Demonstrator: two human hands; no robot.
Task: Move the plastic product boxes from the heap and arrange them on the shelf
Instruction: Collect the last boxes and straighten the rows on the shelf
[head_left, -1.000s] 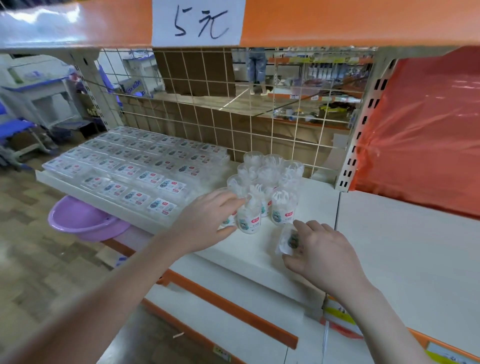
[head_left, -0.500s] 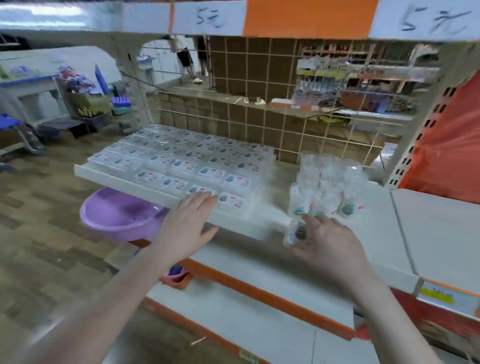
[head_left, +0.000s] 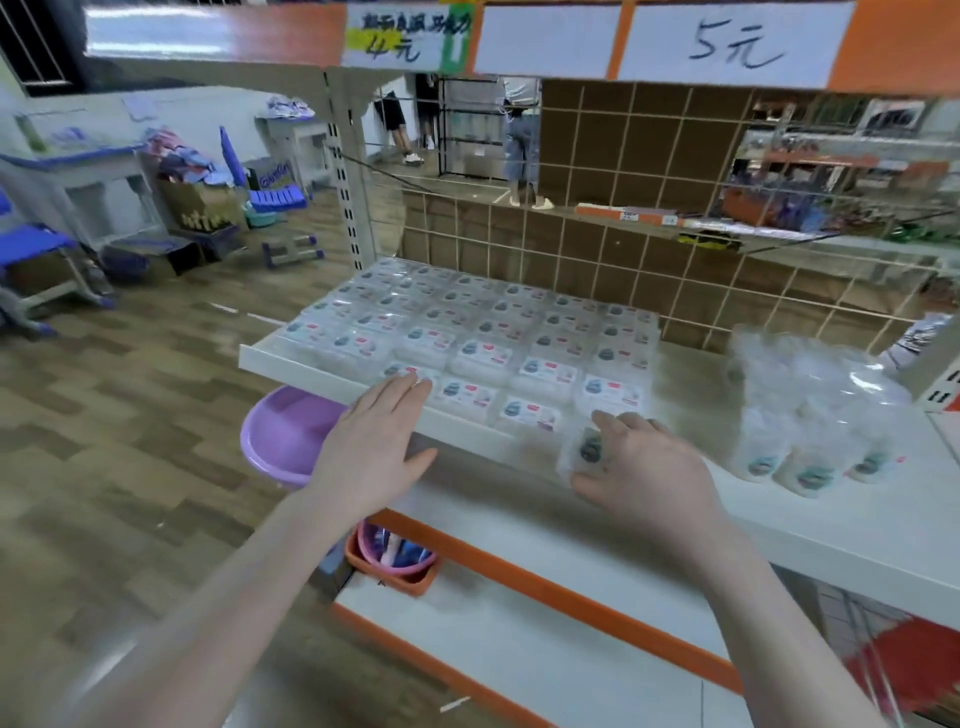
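Plastic product boxes (head_left: 483, 338) laid flat in tidy rows across the left half of the white shelf (head_left: 831, 530), labels up, reaching back to the wire grid panel (head_left: 623, 218). Head view only, motion-blurred. Left hand (head_left: 376, 449) stretched forward palm down, fingers straight and together, thumb spread, fingertips (head_left: 410, 382) at the front-left box on the shelf edge; holding nothing. Right hand (head_left: 641, 470) palm down, fingers curled round one small clear box (head_left: 584, 449) at the shelf's front edge, just right of the rows. Cluster of clear round containers (head_left: 810, 415) standing further right on the same shelf. Purple basin (head_left: 283, 436) below the left end.
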